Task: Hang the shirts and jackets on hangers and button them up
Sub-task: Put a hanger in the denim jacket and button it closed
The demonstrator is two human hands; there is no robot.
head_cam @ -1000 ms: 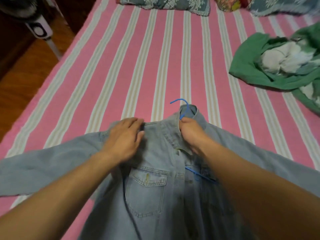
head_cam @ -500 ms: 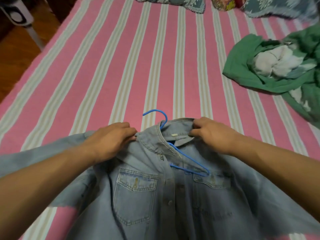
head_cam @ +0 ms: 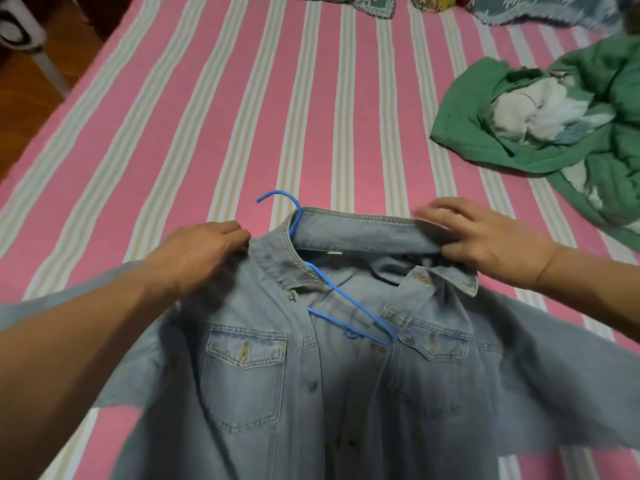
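Note:
A light blue denim jacket [head_cam: 339, 375] lies face up on the striped bed, its front unbuttoned and open at the neck. A blue wire hanger [head_cam: 349, 308] sits inside it; the hook pokes out past the collar at the left. My left hand [head_cam: 201, 252] grips the left shoulder of the jacket beside the collar. Over at the right end of the collar, my right hand [head_cam: 485, 237] pinches the denim and pulls it wide. A crumpled green jacket [head_cam: 571, 119] with a pale lining lies farther off at the right.
The pink and cream striped bedspread [head_cam: 242, 109] stretches away beyond the jacket. Patterned pillows [head_cam: 353, 3] line the far edge. A wooden floor [head_cam: 24, 95] and a white fan stand [head_cam: 20, 29] lie past the bed's left edge.
My hands have spread apart from the middle of the collar to its two ends. The collar has opened wide and more of the hanger shows.

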